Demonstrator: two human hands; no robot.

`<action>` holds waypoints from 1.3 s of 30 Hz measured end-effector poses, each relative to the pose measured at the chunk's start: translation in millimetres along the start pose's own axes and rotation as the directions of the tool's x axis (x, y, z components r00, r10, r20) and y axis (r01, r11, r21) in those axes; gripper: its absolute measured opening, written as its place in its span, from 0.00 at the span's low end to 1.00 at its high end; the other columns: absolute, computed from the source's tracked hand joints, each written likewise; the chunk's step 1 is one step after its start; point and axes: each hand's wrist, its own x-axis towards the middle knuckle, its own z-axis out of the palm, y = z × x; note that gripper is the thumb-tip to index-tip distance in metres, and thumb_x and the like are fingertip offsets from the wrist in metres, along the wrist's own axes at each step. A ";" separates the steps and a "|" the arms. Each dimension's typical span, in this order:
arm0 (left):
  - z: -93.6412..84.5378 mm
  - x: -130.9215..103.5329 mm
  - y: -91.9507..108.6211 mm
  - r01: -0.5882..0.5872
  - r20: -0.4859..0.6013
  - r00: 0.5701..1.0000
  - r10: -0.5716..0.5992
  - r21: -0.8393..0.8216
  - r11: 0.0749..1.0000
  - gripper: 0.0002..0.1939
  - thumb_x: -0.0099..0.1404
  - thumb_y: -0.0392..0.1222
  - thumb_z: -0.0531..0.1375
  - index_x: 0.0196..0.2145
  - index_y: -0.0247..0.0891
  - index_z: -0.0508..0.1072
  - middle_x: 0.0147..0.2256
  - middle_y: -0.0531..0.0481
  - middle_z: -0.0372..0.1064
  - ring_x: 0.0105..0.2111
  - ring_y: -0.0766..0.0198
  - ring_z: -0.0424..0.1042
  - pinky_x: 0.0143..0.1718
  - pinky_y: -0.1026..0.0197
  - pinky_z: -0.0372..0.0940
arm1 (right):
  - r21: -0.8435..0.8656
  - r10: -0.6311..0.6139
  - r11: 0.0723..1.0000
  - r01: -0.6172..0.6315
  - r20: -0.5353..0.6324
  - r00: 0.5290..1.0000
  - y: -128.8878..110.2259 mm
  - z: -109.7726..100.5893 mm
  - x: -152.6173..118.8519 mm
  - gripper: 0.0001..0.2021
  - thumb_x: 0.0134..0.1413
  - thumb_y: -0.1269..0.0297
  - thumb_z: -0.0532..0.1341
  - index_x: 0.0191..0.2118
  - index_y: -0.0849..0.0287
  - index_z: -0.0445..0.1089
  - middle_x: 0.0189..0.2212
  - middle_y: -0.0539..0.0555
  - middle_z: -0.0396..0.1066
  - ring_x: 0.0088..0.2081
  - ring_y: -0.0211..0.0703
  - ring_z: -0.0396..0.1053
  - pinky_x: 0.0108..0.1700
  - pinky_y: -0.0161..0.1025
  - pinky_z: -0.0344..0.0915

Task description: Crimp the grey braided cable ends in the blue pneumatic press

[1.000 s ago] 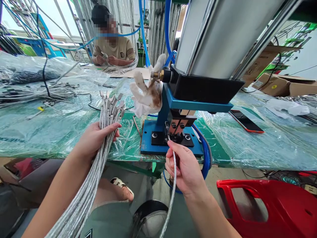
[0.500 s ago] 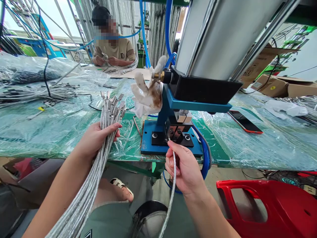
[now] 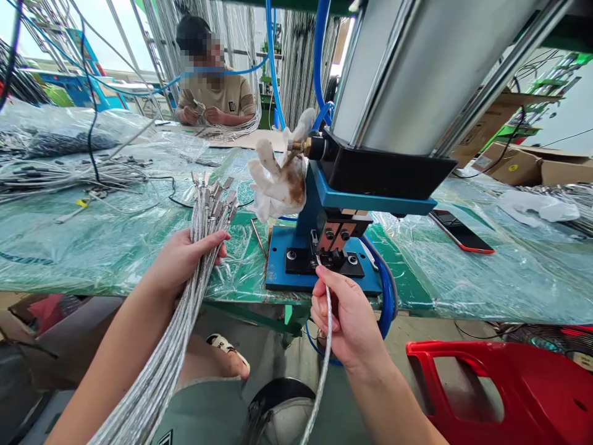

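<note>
My left hand (image 3: 192,259) is wrapped round a bundle of grey braided cables (image 3: 178,327), whose flat metal end fittings point up above my thumb. Between thumb and fingers, my right hand (image 3: 345,312) pinches a single braided cable (image 3: 328,327) near its upper end. That end reaches the black die block at the foot of a blue pneumatic press (image 3: 306,219); a small metal fitting shows at its tip, by the tooling. The press head stands above the lower die with a gap between them. The cable's long tail hangs down below my hand.
A stained white glove (image 3: 280,176) hangs on the press's left side. Loose cables (image 3: 46,176) lie at the left, a phone (image 3: 461,230) at the right. A red chair (image 3: 523,389) stands below right. Across the table, a person (image 3: 217,93) handles cables. Blue hoses hang around the press.
The press tooling has risen off the lower die, so a gap and the fitting now show. Both hands keep their holds; the whole view has shifted slightly.
</note>
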 end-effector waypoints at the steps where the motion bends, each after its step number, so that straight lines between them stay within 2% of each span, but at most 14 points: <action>1: 0.1 0.0 -0.1 0.004 -0.002 1.000 -0.004 -0.006 1.000 0.19 0.56 0.53 0.67 0.37 0.33 0.75 0.25 0.51 0.72 0.23 0.66 0.68 0.26 0.65 0.61 | -0.005 -0.001 1.000 0.001 0.001 1.000 -0.3 0.1 -0.9 0.17 0.48 0.57 0.68 0.18 0.64 0.70 0.08 0.45 0.60 0.08 0.25 0.48 0.11 0.25 0.43; 5: 0.1 0.1 -1.3 0.013 0.010 1.000 -0.013 -0.013 1.000 0.19 0.56 0.53 0.67 0.37 0.33 0.75 0.25 0.51 0.72 0.23 0.66 0.68 0.25 0.65 0.60 | -0.055 0.004 0.999 -0.003 0.024 1.000 -0.8 0.3 -13.9 0.18 0.51 0.54 0.67 0.19 0.63 0.69 0.08 0.45 0.59 0.08 0.26 0.48 0.12 0.26 0.43; 8: -0.4 0.1 -1.7 0.007 0.008 1.000 -0.007 -0.004 1.000 0.19 0.56 0.53 0.67 0.37 0.34 0.76 0.25 0.51 0.72 0.23 0.66 0.67 0.26 0.64 0.60 | -0.146 0.071 0.988 -0.050 0.137 0.988 0.8 -1.3 -31.3 0.19 0.55 0.51 0.63 0.23 0.62 0.71 0.10 0.47 0.64 0.10 0.27 0.51 0.12 0.26 0.42; 12: -0.4 0.1 -1.4 0.002 0.006 1.000 -0.002 0.005 1.000 0.18 0.56 0.52 0.67 0.36 0.34 0.76 0.25 0.51 0.72 0.23 0.65 0.67 0.25 0.64 0.61 | -0.243 0.188 0.965 -0.103 0.360 0.914 4.7 -5.1 -49.1 0.19 0.61 0.52 0.59 0.30 0.63 0.75 0.19 0.53 0.73 0.13 0.26 0.54 0.14 0.26 0.44; 17: 0.2 0.5 -1.4 -0.010 0.010 1.000 0.010 0.018 1.000 0.19 0.56 0.52 0.66 0.36 0.32 0.76 0.25 0.50 0.71 0.24 0.65 0.68 0.27 0.64 0.62 | -0.204 0.216 0.970 -0.134 0.463 0.860 7.2 -7.4 -54.1 0.19 0.63 0.53 0.57 0.33 0.64 0.76 0.20 0.54 0.74 0.14 0.26 0.51 0.17 0.27 0.44; 28: -2.2 1.8 -4.0 -0.022 0.016 1.000 0.022 0.039 0.999 0.19 0.57 0.52 0.66 0.37 0.33 0.77 0.26 0.50 0.72 0.24 0.65 0.67 0.26 0.64 0.61 | -0.156 0.319 0.947 -0.279 0.521 0.791 4.1 -8.2 -57.1 0.21 0.61 0.51 0.57 0.30 0.64 0.78 0.14 0.51 0.67 0.13 0.28 0.54 0.15 0.27 0.42; 30: -1.5 1.5 -3.0 -0.018 0.013 1.000 0.017 0.033 0.999 0.19 0.57 0.52 0.66 0.37 0.33 0.77 0.25 0.50 0.72 0.24 0.65 0.67 0.26 0.64 0.61 | -0.147 0.322 0.946 -0.287 0.498 0.805 5.5 -6.9 -58.4 0.21 0.60 0.51 0.59 0.28 0.63 0.78 0.12 0.50 0.66 0.12 0.27 0.54 0.14 0.26 0.41; 34: 0.6 0.9 -0.9 -0.013 0.011 1.000 0.013 0.017 1.000 0.18 0.56 0.53 0.66 0.36 0.33 0.76 0.25 0.50 0.71 0.23 0.65 0.68 0.25 0.64 0.61 | -0.162 0.297 0.954 -0.251 0.411 0.862 11.4 -3.8 -59.5 0.20 0.56 0.51 0.63 0.23 0.61 0.78 0.08 0.47 0.62 0.10 0.26 0.52 0.14 0.26 0.40; 39: 1.9 -1.0 -1.2 -0.040 -0.007 0.999 0.040 0.023 0.999 0.18 0.54 0.53 0.67 0.33 0.34 0.76 0.24 0.49 0.71 0.21 0.64 0.67 0.24 0.63 0.60 | -0.262 0.303 0.941 -0.215 0.365 0.880 18.1 -0.7 -60.2 0.20 0.54 0.49 0.64 0.21 0.59 0.78 0.08 0.47 0.61 0.10 0.26 0.52 0.14 0.27 0.41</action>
